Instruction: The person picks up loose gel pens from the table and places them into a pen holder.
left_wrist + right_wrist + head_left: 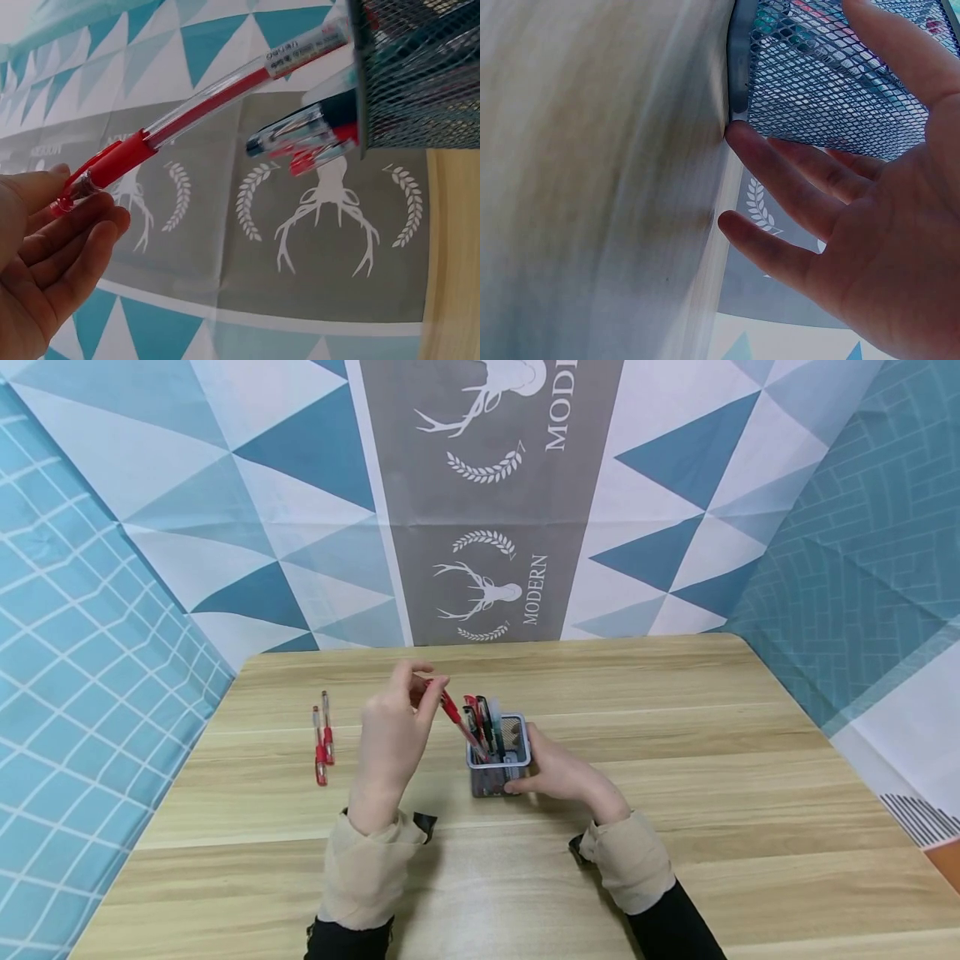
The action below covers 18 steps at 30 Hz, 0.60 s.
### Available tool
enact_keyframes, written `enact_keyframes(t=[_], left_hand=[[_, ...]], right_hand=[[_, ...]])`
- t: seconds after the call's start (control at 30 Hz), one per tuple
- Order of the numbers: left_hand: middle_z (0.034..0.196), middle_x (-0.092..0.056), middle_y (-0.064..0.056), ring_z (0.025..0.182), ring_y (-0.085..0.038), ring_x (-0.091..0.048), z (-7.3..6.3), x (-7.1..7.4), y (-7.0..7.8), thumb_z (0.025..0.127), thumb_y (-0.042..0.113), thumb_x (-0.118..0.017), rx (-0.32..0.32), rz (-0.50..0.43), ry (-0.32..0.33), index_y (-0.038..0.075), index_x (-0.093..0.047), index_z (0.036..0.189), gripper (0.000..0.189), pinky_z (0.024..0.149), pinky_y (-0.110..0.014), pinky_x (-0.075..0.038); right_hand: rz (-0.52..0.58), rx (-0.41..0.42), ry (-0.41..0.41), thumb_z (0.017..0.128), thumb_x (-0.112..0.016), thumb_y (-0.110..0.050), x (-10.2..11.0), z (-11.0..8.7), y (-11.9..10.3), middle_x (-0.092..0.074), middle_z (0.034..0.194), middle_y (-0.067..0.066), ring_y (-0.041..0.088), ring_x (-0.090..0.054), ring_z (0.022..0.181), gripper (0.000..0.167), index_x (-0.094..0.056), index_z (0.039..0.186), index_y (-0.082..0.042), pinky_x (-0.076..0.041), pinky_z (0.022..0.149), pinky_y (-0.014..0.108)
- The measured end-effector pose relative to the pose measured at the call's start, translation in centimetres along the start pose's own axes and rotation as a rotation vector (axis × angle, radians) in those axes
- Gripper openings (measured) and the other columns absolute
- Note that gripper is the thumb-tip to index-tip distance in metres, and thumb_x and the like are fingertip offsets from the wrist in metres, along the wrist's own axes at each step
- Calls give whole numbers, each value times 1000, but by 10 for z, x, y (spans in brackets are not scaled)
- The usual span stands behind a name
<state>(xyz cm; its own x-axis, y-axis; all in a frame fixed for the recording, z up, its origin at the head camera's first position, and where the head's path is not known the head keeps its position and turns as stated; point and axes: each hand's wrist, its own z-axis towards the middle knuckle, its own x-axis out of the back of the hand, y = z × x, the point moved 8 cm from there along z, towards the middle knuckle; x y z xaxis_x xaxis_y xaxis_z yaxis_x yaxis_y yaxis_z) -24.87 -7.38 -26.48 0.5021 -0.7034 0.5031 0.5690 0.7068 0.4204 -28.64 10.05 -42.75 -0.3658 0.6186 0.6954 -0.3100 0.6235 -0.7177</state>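
Observation:
My left hand pinches a red gel pen by its capped end, between thumb and fingertips. The pen slants down to the right, and its far end reaches inside the rim of a mesh pen holder. My right hand grips the holder at its right side, thumb on the front wall. In the right wrist view, fingers lie along the mesh near the holder's base, which is close to the table. Black-capped pens and red ones lean inside the holder, partly hidden by the mesh.
Two red pens lie side by side on the wooden table, left of my left hand. Behind the table hangs a patterned cloth with triangles and a grey deer-head band. More cloth borders the table at left and right.

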Motion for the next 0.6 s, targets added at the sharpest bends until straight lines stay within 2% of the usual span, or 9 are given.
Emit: enact_keyframes(t=[0.07, 0.2, 0.4, 0.6], left_hand=[[69, -65, -7, 53, -14, -56, -1, -4, 1, 89, 21, -59, -5, 19, -26, 1, -54, 98, 22, 48, -24, -46], [64, -60, -4, 45, -10, -48, -2, -12, 6, 89, 18, -58, -64, 60, -72, 4, -51, 91, 16, 42, -21, -38], [63, -57, -1, 46, -8, -44, -5, -25, 9, 88, 16, -59, -142, 93, -172, 5, -50, 87, 14, 43, -20, -38], [56, -51, 4, 42, -6, -37, -8, -35, 8, 86, 18, -62, -142, 116, -256, 8, -51, 86, 16, 40, -20, -31]], right_hand=[[-1, 2, 0, 70, -76, -26, 0, 0, 0, -48, 130, 14, 28, -43, 123, 89, -22, 139, -9, -31, 104, 45], [11, 7, -1, 70, -77, -26, -1, 0, 0, -48, 129, 13, 27, -44, 121, 90, -21, 139, -10, -32, 104, 44], [24, 20, 6, 70, -77, -24, 1, -1, -1, -48, 129, 13, 29, -45, 121, 90, -22, 139, -8, -34, 102, 46], [10, 11, 1, 71, -76, -25, 0, 0, -1, -47, 130, 13, 28, -45, 121, 90, -21, 140, -9, -33, 103, 45]])
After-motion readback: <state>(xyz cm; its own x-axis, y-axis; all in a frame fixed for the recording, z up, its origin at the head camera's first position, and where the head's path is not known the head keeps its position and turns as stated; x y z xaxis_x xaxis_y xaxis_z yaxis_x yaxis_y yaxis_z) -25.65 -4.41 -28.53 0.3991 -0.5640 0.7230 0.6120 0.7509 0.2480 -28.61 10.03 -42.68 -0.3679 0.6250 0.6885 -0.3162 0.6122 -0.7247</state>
